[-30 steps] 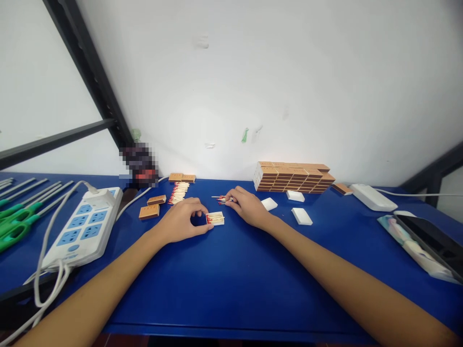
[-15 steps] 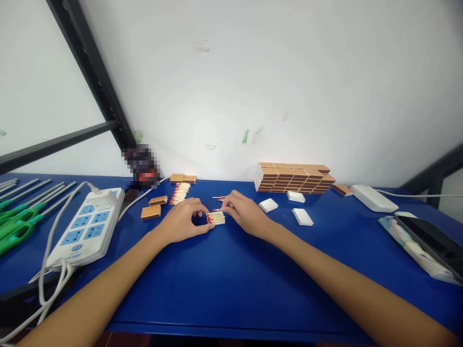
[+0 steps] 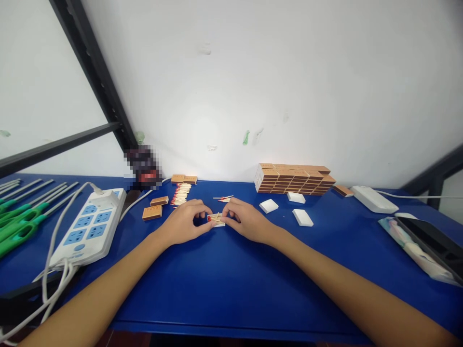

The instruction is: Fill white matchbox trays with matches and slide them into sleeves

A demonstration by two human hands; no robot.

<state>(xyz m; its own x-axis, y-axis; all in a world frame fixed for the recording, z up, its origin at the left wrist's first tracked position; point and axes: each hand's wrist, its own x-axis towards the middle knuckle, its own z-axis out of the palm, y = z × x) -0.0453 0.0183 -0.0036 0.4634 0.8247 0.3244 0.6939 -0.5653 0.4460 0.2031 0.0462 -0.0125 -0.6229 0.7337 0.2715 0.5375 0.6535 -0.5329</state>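
Observation:
My left hand (image 3: 185, 222) grips the left end of a small white matchbox tray (image 3: 216, 225) between thumb and fingers. Red-tipped matches (image 3: 216, 219) lie inside it, some at a slant. At the tray's right end, my right hand (image 3: 249, 221) pinches a match over the others; its fingertips partly cover the tray. Just beyond the hands is a small loose group of matches (image 3: 222, 198). A longer row of matches (image 3: 181, 194) lies to the left, behind my left hand.
Brown matchbox sleeves (image 3: 152, 212) lie left. A stack of matchboxes (image 3: 294, 179) stands against the wall, with white trays (image 3: 303, 218) before it. A power strip (image 3: 88, 226) and green-handled scissors (image 3: 21, 226) are far left; a white device (image 3: 374, 199) and phone (image 3: 430, 236) are right.
My right hand has moved slightly down and left, bringing the pinched match from the tray's far edge down among the matches inside. My left hand still grips the tray.

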